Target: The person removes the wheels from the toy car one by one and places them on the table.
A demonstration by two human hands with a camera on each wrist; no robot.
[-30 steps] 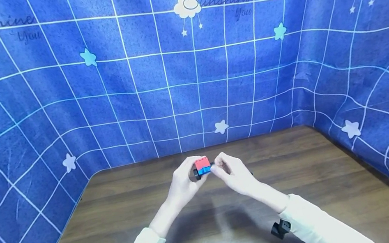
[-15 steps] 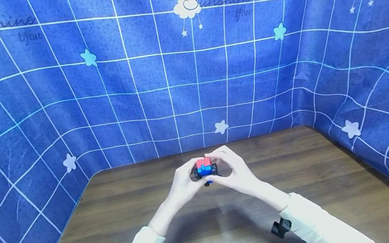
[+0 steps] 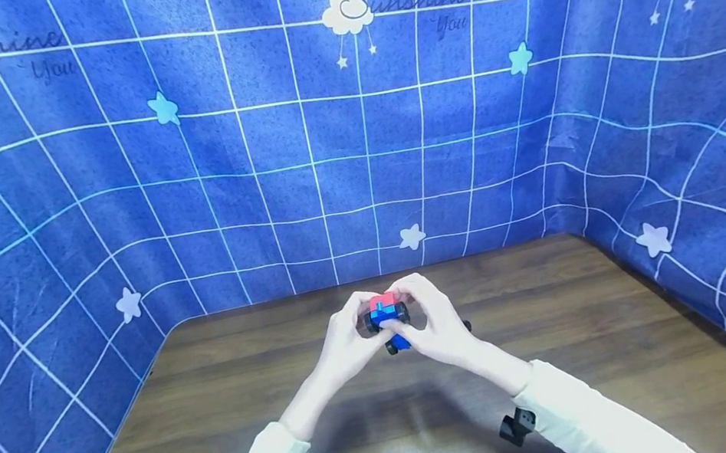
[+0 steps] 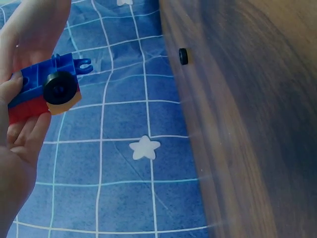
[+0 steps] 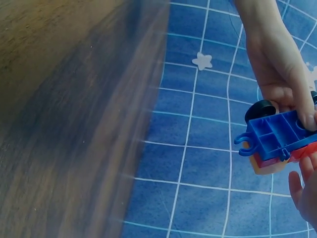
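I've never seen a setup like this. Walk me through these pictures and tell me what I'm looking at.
There is no machine here, just a person's bare left hand and right hand. The wide picture comes from a camera on the person's head, looking forward and down. The other two come from cameras worn on the wrists, so the scene looks turned sideways.

Both hands grip a toy vehicle above the wooden table. It has a blue base with a hook at one end, red and yellow-orange parts, and black wheels. A separate black wheel sits on the table. Behind everything hangs blue patterned cloth.
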